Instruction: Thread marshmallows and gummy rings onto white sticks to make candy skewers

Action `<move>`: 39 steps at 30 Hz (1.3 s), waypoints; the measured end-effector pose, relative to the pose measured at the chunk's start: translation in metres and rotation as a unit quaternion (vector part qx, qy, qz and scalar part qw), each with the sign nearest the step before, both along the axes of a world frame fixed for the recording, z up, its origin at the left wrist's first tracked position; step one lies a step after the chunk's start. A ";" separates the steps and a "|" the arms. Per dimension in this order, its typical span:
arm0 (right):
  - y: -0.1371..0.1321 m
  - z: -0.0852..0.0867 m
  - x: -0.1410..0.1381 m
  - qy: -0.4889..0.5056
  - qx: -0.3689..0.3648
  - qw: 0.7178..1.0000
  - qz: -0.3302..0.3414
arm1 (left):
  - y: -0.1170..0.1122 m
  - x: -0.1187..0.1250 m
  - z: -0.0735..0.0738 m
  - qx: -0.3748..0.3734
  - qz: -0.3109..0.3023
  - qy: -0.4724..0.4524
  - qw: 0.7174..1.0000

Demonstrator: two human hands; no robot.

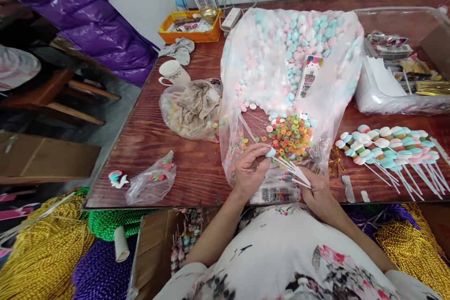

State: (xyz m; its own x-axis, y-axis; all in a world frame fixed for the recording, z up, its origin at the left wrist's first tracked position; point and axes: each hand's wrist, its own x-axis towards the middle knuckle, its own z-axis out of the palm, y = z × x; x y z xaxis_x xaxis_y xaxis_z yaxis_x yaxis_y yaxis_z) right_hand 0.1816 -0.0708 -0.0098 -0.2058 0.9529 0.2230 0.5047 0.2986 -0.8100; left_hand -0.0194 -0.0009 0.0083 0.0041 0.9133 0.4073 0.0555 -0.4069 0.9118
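Note:
My left hand pinches a pale blue candy piece at the tip of a white stick. My right hand is closed around a bundle of several white sticks that point up and left toward that candy. Both hands work at the near edge of the wooden table, over the mouth of a big clear plastic bag filled with pink, blue and white candies. A heap of small colourful ring candies lies just beyond my fingers.
Finished candy sticks lie in a row at right. A smaller bag with a cloth, a white mug, an orange tray and a clear bin of packaging stand around. Gold, green and purple cords lie below the table.

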 end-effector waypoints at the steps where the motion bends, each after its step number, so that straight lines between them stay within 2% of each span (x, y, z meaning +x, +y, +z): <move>1: 0.000 0.001 -0.001 0.002 -0.007 1.000 -0.001 | 0.000 0.000 -0.001 -0.001 -0.002 -0.002 1.000; 5: 0.000 0.003 -0.004 0.036 -0.036 0.999 0.002 | 0.001 -0.004 -0.006 0.027 0.024 0.030 0.999; 8: -0.001 -0.001 -0.008 0.065 -0.031 0.997 0.016 | 0.001 -0.007 -0.010 0.058 0.044 0.081 0.994; 12: -0.001 -0.010 -0.015 0.091 -0.016 0.996 0.011 | -0.002 -0.010 -0.012 0.081 0.046 0.151 0.984; 16: -0.001 -0.017 -0.024 0.123 -0.036 0.992 0.000 | -0.006 -0.013 -0.016 0.114 0.037 0.220 0.968; 20: -0.001 -0.024 -0.029 0.159 -0.078 0.984 -0.003 | -0.007 -0.015 -0.024 0.157 -0.003 0.251 0.955; 24: 0.001 -0.031 -0.029 0.218 -0.114 0.966 -0.082 | -0.011 -0.007 -0.034 0.232 -0.044 0.268 0.934; 26: 0.002 -0.032 -0.030 0.232 -0.111 0.962 -0.091 | -0.016 0.002 -0.036 0.243 -0.070 0.257 0.933; 28: 0.003 -0.030 -0.031 0.232 -0.103 0.964 -0.079 | -0.022 0.011 -0.035 0.233 -0.107 0.235 0.938; 31: 0.005 -0.026 -0.030 0.240 -0.113 0.959 -0.099 | -0.022 0.015 -0.023 0.206 -0.153 0.214 0.943; 33: 0.006 -0.022 -0.025 0.272 -0.119 0.946 -0.133 | -0.009 0.007 -0.011 0.163 -0.141 0.221 0.951; 34: 0.007 -0.021 -0.022 0.295 -0.118 0.937 -0.149 | 0.002 0.001 -0.006 0.134 -0.113 0.232 0.957; 36: 0.007 -0.021 -0.018 0.334 -0.116 0.920 -0.167 | 0.031 -0.016 -0.001 0.065 -0.017 0.273 0.960; 37: 0.006 -0.022 -0.017 0.344 -0.119 0.916 -0.168 | 0.046 -0.024 -0.002 0.047 0.009 0.316 0.948; 39: 0.004 -0.026 -0.016 0.342 -0.132 0.917 -0.159 | 0.074 -0.038 -0.008 0.018 -0.030 0.427 0.903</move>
State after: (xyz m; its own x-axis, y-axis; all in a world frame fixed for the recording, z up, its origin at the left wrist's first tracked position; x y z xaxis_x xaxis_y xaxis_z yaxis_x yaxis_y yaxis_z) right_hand 0.1655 -0.0665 -0.0354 0.1940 0.9797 -0.0498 -0.1203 -0.0267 -0.9924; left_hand -0.0574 0.0728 0.0001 0.3795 0.8873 0.2619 0.7100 -0.4609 0.5325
